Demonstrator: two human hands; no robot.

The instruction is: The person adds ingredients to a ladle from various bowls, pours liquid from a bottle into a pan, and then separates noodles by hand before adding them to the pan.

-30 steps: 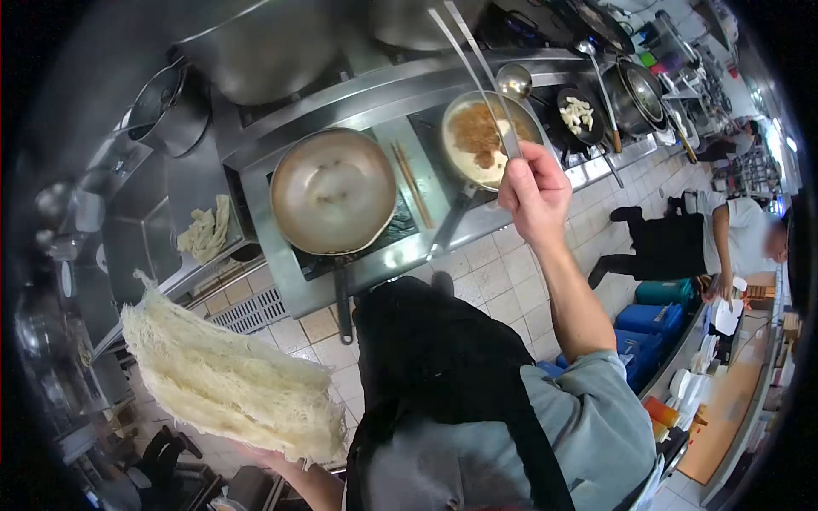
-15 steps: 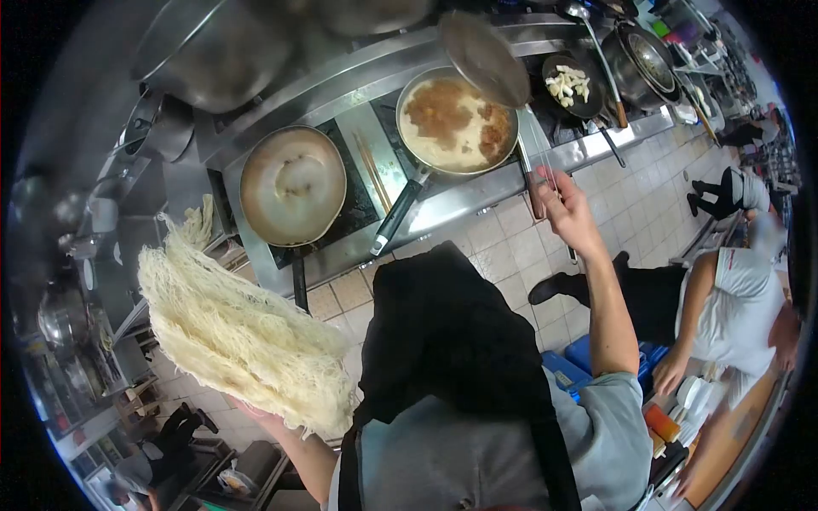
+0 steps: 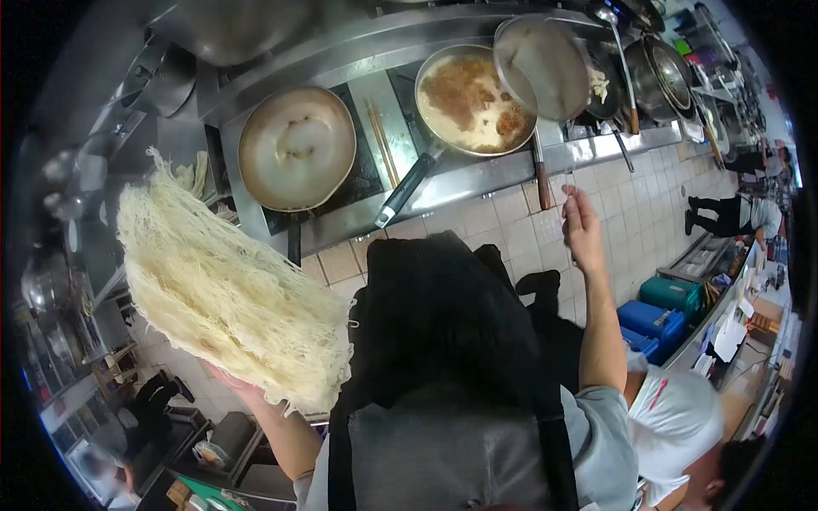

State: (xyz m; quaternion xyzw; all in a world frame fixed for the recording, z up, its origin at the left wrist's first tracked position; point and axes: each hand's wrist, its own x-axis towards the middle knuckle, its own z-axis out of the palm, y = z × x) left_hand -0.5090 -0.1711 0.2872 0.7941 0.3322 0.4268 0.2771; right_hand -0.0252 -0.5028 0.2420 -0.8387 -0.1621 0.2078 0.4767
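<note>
My left hand (image 3: 228, 377) supports a large bundle of pale thin noodles (image 3: 239, 298) from below; its fingers are mostly hidden. My right hand (image 3: 583, 230) is closed around the end of the thin handle of a round mesh strainer (image 3: 542, 70). That strainer overlaps the right edge of a pan of frothy liquid with brown patches (image 3: 467, 98). On the left of the stove sits a wide pan (image 3: 296, 153) with a little residue inside. A pair of chopsticks (image 3: 383, 145) lies between the two pans. Just left of my right hand is a wooden handle (image 3: 543, 183).
The steel stove edge (image 3: 460, 189) runs across the front. A small pan with pale pieces (image 3: 599, 85), a ladle (image 3: 629, 77) and stacked pots (image 3: 665, 77) stand right. A person in white (image 3: 677, 417) is close at lower right; others are farther off. Blue bins (image 3: 652, 324) stand right.
My right hand and the strainer have shifted right relative to the liquid-filled pan. The noodles have risen slightly in view. The nearby person in white has moved lower and closer to my right side.
</note>
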